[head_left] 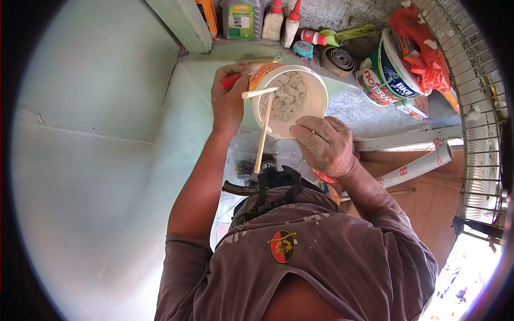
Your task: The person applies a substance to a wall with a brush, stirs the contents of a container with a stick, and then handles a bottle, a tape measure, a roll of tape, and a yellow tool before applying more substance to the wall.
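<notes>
A white tub (316, 96) with an orange label is tilted so that its mouth faces the camera. Grey, lumpy material (289, 99) lies inside it, and two pale sticks (262, 134) cross at its rim. At the tub's left side is my left hand (231, 91), its fingers curled around a red object (230, 81), perhaps a handle. My right hand (324, 143), dusted with white, pinches the tub's lower right rim between fingers and thumb.
Behind the tub, a ledge carries a grey bottle (242, 20), two red-capped bottles (282, 22), a teal tape measure (303, 49), a coil (338, 60) and a paint bucket (393, 69). A wire rack (484, 123) stands right; a white pipe (417, 166) lies below the ledge.
</notes>
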Action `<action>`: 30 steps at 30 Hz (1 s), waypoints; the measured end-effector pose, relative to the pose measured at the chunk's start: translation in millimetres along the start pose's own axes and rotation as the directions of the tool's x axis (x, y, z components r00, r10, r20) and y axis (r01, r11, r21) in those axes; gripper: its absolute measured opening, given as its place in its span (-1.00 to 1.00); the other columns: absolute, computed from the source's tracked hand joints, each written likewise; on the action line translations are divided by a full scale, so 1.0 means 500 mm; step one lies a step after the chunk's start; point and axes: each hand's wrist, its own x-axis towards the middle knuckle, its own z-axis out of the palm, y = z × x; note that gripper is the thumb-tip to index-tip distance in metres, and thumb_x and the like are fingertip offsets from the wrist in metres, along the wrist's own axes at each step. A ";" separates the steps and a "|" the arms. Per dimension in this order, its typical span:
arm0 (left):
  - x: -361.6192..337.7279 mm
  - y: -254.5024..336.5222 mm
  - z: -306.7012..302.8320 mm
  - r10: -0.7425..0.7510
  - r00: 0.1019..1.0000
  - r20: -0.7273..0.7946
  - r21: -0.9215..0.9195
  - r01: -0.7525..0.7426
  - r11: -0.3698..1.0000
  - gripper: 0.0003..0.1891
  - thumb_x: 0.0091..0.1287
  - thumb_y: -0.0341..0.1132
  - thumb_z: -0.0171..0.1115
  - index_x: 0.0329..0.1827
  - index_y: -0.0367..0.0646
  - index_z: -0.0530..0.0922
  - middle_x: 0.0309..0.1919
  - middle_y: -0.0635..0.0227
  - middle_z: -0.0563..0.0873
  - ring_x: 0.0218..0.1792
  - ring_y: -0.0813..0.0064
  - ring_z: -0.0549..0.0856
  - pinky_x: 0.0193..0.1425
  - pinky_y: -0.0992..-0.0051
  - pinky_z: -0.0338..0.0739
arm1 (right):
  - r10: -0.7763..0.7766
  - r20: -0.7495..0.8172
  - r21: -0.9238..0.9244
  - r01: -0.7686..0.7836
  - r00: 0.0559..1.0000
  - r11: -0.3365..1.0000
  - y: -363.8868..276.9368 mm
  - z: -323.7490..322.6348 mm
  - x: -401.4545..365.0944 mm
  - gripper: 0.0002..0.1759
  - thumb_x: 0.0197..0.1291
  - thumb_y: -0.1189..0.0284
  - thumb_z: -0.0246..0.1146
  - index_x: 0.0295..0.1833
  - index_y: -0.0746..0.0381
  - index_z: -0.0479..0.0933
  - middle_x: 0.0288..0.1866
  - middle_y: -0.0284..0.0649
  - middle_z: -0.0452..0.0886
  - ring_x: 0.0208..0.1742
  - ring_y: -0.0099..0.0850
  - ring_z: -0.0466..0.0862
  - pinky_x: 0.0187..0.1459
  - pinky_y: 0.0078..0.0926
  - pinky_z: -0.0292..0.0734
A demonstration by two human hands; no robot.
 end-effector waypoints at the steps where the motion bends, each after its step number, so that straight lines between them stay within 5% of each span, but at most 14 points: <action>1: 0.002 0.003 -0.003 0.017 1.000 0.001 0.011 -0.017 1.000 -0.82 0.49 -0.46 0.26 0.07 -0.28 0.54 0.15 0.17 0.71 0.17 0.43 0.67 0.34 0.45 0.55 | -0.010 0.000 0.009 0.010 1.000 1.000 -0.002 0.004 -0.005 -0.54 -0.23 0.60 0.48 -0.06 0.18 0.70 -0.06 -0.22 0.70 -0.32 -0.30 0.73 -0.32 -0.32 0.67; 5: 0.011 0.003 -0.005 -0.009 1.000 -0.012 0.019 0.009 1.000 -0.80 0.50 -0.44 0.27 0.11 -0.29 0.55 0.14 0.17 0.73 0.08 0.45 0.74 0.21 0.48 0.64 | -0.015 -0.007 0.060 0.016 1.000 0.998 0.003 0.019 -0.022 -0.55 -0.23 0.55 0.46 -0.07 0.18 0.70 -0.04 -0.23 0.69 -0.30 -0.30 0.74 -0.30 -0.31 0.68; 6: 0.002 0.024 0.001 -0.100 0.995 -0.009 -0.119 0.098 0.988 -0.80 0.51 -0.45 0.26 0.13 -0.28 0.56 0.14 0.18 0.73 0.03 0.41 0.78 0.17 0.43 0.70 | -0.006 -0.008 0.075 0.006 1.000 0.997 0.001 0.021 -0.026 -0.57 -0.22 0.55 0.47 -0.08 0.18 0.70 -0.05 -0.23 0.68 -0.31 -0.29 0.74 -0.30 -0.31 0.68; 12: 0.009 -0.020 -0.018 0.047 0.996 0.076 -0.091 -0.040 0.995 -0.85 0.55 -0.47 0.18 0.10 -0.27 0.52 0.31 0.03 0.62 0.09 0.15 0.80 0.27 0.23 0.71 | 0.250 0.295 0.060 -0.279 0.922 0.958 0.014 0.050 -0.147 -0.74 -0.03 0.56 0.48 -0.16 0.20 0.66 -0.14 -0.23 0.65 -0.30 -0.20 0.75 -0.30 -0.25 0.68; 16: 0.004 -0.037 -0.025 0.100 0.990 0.102 -0.054 -0.095 0.994 -0.86 0.55 -0.48 0.16 0.09 -0.29 0.53 0.32 -0.01 0.60 0.09 0.11 0.80 0.25 0.21 0.71 | 0.460 0.550 -0.131 -0.472 0.697 0.872 0.091 0.159 -0.387 -0.92 0.17 0.42 0.40 -0.22 0.12 0.65 -0.20 -0.23 0.63 -0.29 -0.14 0.73 -0.30 -0.19 0.67; 21: 0.000 -0.048 -0.032 0.188 0.976 0.109 -0.026 -0.186 0.982 -0.85 0.54 -0.51 0.15 0.10 -0.30 0.52 0.27 -0.07 0.64 0.04 0.07 0.82 0.20 0.19 0.73 | 0.559 0.591 -0.216 -0.553 0.582 0.804 0.160 0.241 -0.608 -0.86 0.24 0.33 0.27 -0.26 0.12 0.68 -0.19 -0.11 0.74 -0.29 -0.02 0.76 -0.32 -0.03 0.68; 22: -0.001 -0.055 -0.034 0.154 0.985 0.080 -0.106 -0.146 0.984 -0.82 0.49 -0.61 0.19 0.10 -0.31 0.51 0.24 0.03 0.67 -0.01 0.22 0.83 0.16 0.31 0.73 | 0.575 0.583 -0.218 -0.570 0.575 0.792 0.174 0.254 -0.639 -0.81 0.26 0.31 0.22 -0.28 0.13 0.69 -0.22 -0.07 0.77 -0.32 0.03 0.77 -0.33 0.02 0.67; 25: 0.004 -0.074 -0.041 0.256 0.961 0.102 -0.016 -0.255 0.967 -0.81 0.49 -0.63 0.16 0.11 -0.33 0.50 0.22 -0.08 0.67 -0.04 0.17 0.84 0.11 0.27 0.76 | 0.619 0.727 -0.429 -0.507 0.297 0.747 0.210 0.290 -0.728 -0.75 0.25 0.29 0.17 -0.28 0.17 0.71 -0.33 0.00 0.77 -0.27 0.04 0.79 -0.28 0.06 0.68; 28: 0.007 -0.085 -0.052 0.321 0.931 0.171 0.105 -0.341 0.934 -0.76 0.54 -0.52 -0.01 0.21 -0.32 0.45 0.25 -0.31 0.60 -0.01 -0.11 0.81 0.13 0.10 0.75 | 0.633 0.749 -0.485 -0.489 0.196 0.725 0.249 0.320 -0.818 -0.76 0.23 0.28 0.20 -0.27 0.17 0.72 -0.35 0.01 0.77 -0.27 0.01 0.81 -0.24 0.05 0.69; 30: 0.006 -0.090 -0.052 0.328 0.931 0.159 0.124 -0.348 0.929 -0.73 0.55 -0.48 -0.03 0.25 -0.30 0.44 0.24 -0.33 0.60 0.00 -0.11 0.81 0.13 0.11 0.75 | 0.665 0.730 -0.530 -0.483 0.158 0.697 0.275 0.333 -0.865 -0.77 0.23 0.29 0.21 -0.23 0.15 0.72 -0.34 -0.01 0.78 -0.26 0.01 0.81 -0.22 0.04 0.69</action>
